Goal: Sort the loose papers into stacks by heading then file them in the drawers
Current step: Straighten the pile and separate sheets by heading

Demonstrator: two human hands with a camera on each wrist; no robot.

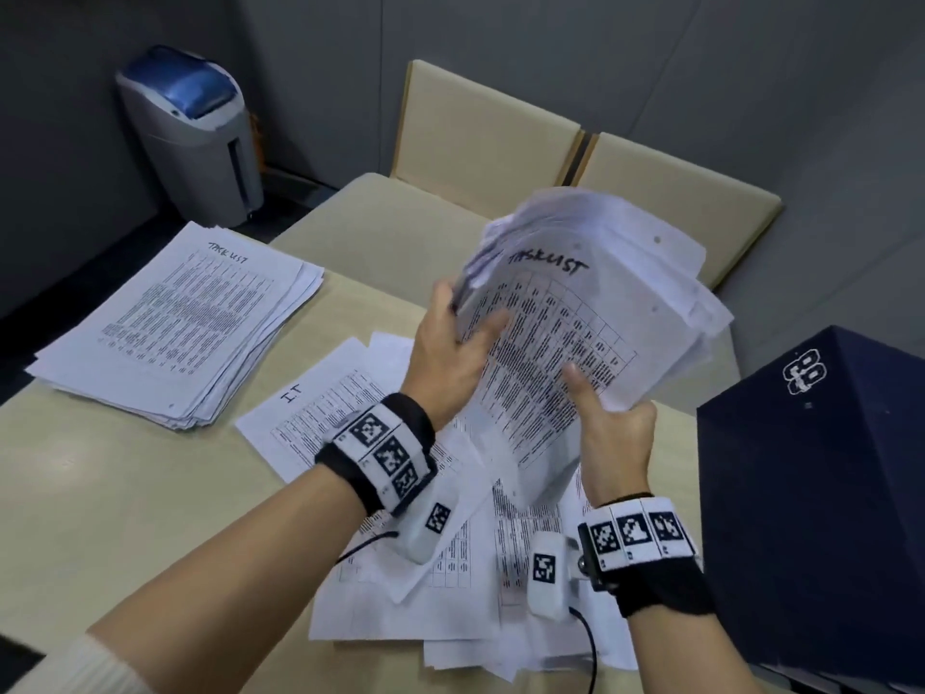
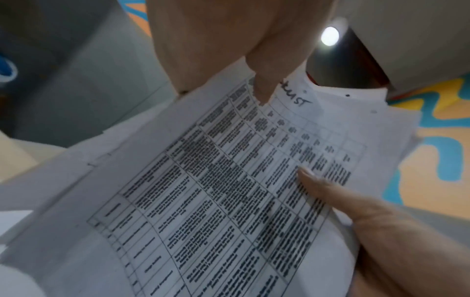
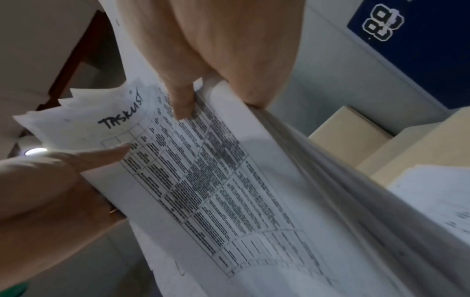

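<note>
A thick bundle of papers [image 1: 600, 313] is held up over the table, its top sheet headed "TASKLIST" above a printed table. My left hand [image 1: 450, 353] grips the bundle's left edge, thumb [image 2: 264, 86] lying on the top sheet. My right hand [image 1: 615, 443] grips the near right edge, thumb [image 3: 180, 100] pressed on the print. The bundle [image 3: 229, 180] bends between the two hands. A stack headed "TASK LIST" [image 1: 185, 323] lies at the table's far left. A sheet headed "IT" [image 1: 310, 408] lies below my left wrist, on a loose heap of papers [image 1: 475, 583].
A dark blue box [image 1: 821, 493] marked "88" stands at the right, close to my right forearm. The beige table [image 1: 100, 493] has bare surface at the near left. Two beige chairs [image 1: 480, 127] stand behind it, and a grey bin with a blue lid [image 1: 195, 132] at the back left.
</note>
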